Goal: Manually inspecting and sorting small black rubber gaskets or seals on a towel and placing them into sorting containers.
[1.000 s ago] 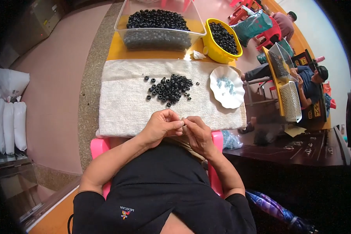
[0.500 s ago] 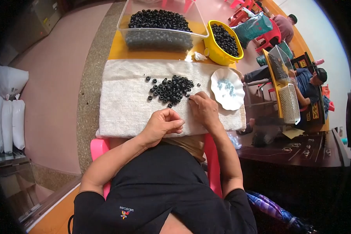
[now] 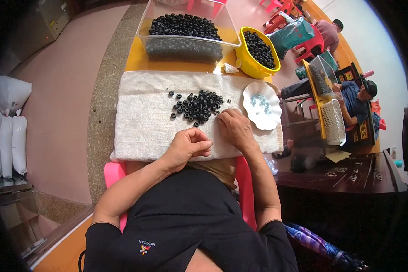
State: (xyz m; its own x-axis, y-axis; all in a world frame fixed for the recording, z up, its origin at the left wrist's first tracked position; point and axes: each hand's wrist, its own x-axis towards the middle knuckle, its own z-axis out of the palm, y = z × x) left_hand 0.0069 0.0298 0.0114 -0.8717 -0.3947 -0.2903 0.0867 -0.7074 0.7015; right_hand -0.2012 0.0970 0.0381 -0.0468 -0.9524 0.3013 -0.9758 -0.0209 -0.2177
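Nearest us, our left hand (image 3: pixel 190 146) rests on the white towel (image 3: pixel 140 118) with fingers pinched shut; whether it holds anything we cannot tell. Our right hand (image 3: pixel 233 129), loosely curled and seemingly empty, reaches the near right edge of the small pile of black rings (image 3: pixel 197 105). We judge most work remains: farther off the clear tub (image 3: pixel 186 38) and yellow bowl (image 3: pixel 258 50) are heaped with rings, while the white dish (image 3: pixel 262 105) at right holds little.

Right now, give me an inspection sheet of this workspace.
Surface: white towel over a yellow table.
Job's things: pile of black rings on the towel.
Clutter: clear tub and yellow bowl of black rings, white dish with small pale bits, crumpled white scrap.
Grippers: left hand curled on the towel, contents hidden; right hand flat at the pile's edge.
Cables: nothing seen.
Surroundings: pink chair, white sacks, people seated at the far right.
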